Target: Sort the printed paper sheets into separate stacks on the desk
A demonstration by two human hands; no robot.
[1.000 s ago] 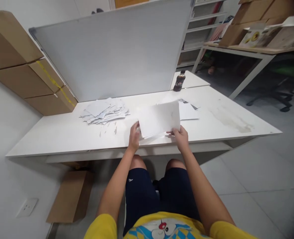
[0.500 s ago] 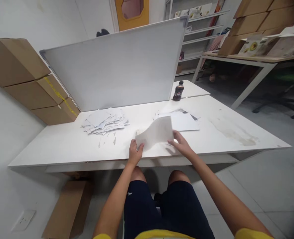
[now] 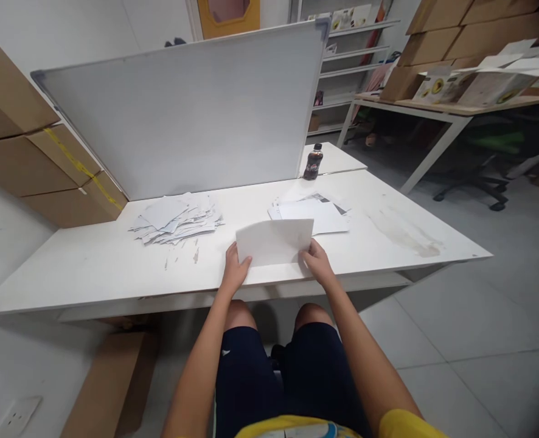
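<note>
A white sheet of paper (image 3: pixel 274 243) stands nearly upright over the front part of the desk, its lower edge at or close to the desktop. My left hand (image 3: pixel 235 267) grips its left edge, thumb on the near side. At the right edge, my right hand (image 3: pixel 316 260) holds it the same way. Whether it is one sheet or a few together, I cannot tell. Behind it to the right lies a small stack of papers (image 3: pixel 317 214), partly covered by the held sheet. A larger, untidy pile of papers (image 3: pixel 178 218) lies to the left.
A whiteboard (image 3: pixel 182 115) leans along the desk's back edge, beside stacked cardboard boxes (image 3: pixel 73 182). A dark soda bottle (image 3: pixel 313 163) stands at the back right. The white desk (image 3: pixel 91 274) has smudges on its right side. Beneath it is a carton (image 3: pixel 105 377).
The paper was tilted and curved, its right side higher; now it is straighter and level between both hands. My view has shifted slightly to the right.
</note>
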